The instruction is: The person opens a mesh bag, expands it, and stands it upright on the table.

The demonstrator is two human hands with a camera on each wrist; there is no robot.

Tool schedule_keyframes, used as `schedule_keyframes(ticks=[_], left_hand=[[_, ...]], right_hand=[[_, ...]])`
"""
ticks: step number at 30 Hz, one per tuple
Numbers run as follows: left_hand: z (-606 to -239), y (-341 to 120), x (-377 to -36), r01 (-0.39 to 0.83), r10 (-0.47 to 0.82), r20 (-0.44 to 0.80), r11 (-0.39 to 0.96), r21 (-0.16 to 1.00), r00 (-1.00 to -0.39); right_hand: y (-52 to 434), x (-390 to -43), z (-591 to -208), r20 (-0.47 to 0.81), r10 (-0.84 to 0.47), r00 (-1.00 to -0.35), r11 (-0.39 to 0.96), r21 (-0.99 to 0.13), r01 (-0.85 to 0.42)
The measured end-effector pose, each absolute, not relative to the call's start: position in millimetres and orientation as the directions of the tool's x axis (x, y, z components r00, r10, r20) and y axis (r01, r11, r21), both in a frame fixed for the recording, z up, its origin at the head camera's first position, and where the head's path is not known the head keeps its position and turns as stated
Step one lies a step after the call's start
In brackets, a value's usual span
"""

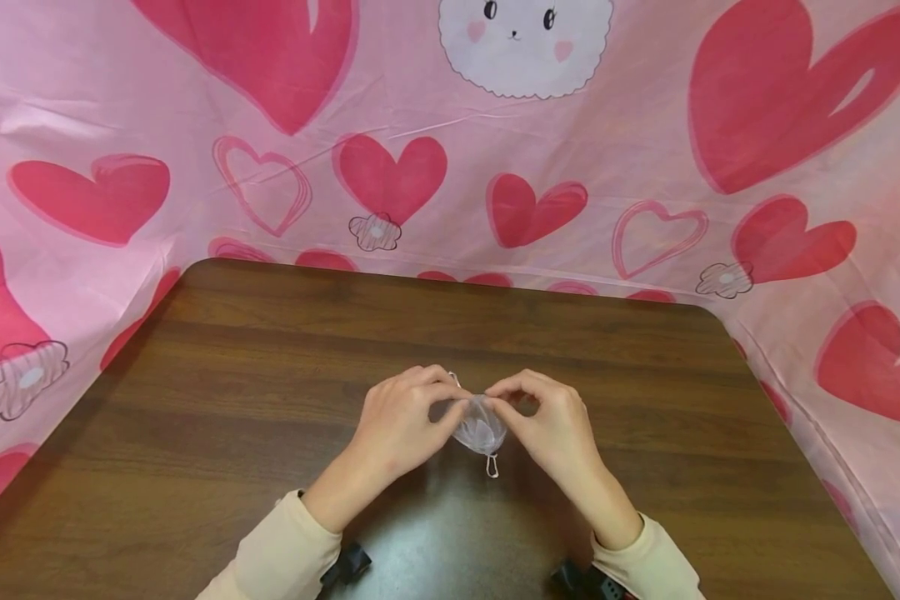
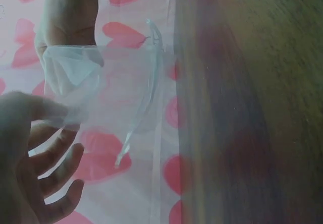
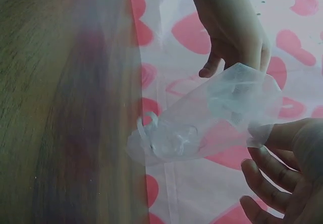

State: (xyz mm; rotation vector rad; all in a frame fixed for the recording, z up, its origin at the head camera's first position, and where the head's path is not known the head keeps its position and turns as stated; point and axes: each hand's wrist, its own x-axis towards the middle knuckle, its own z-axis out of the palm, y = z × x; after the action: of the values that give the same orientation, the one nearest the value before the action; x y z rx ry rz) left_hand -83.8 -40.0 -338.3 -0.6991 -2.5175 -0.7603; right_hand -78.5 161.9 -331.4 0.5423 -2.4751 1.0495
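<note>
Sheer organza pouch (image 1: 480, 429) held above the wooden surface (image 1: 232, 400) — left hand (image 1: 397, 425) and right hand (image 1: 558, 429) fingers pinched its mouth apart; drawstring not yet pulled tight.

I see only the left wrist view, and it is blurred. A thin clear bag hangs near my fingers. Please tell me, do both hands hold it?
Observer: Yes. In the head view the left hand and the right hand both pinch the top edge of the sheer pouch, one from each side.
Operator: Is the pouch lying on the table?
Observer: I cannot tell for sure. The head view shows it over the middle of the brown wooden table, with both hands low above the wood.
Operator: Is something inside the pouch?
Observer: The right wrist view shows small pale shapes near its lower end, but they are too blurred to name.
Operator: And the string?
Observer: In the head view a small white cord loop hangs from the pouch towards the person.
</note>
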Motion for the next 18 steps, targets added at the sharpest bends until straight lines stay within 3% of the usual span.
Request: schedule_keyframes(ticks=[10,18], left_hand=[[-336,-41,-85,0.469,0.163,0.544,0.736,0.488,-0.823],[-337,-42,-86,0.468,0.131,0.566,0.724,0.506,-0.814]], right_hand=[[156,-64,-334,0.397,-0.202,-0.895,0.658,-0.621,-0.425],[150,-56,-334,0.396,-0.186,-0.899,0.709,-0.579,-0.402]])
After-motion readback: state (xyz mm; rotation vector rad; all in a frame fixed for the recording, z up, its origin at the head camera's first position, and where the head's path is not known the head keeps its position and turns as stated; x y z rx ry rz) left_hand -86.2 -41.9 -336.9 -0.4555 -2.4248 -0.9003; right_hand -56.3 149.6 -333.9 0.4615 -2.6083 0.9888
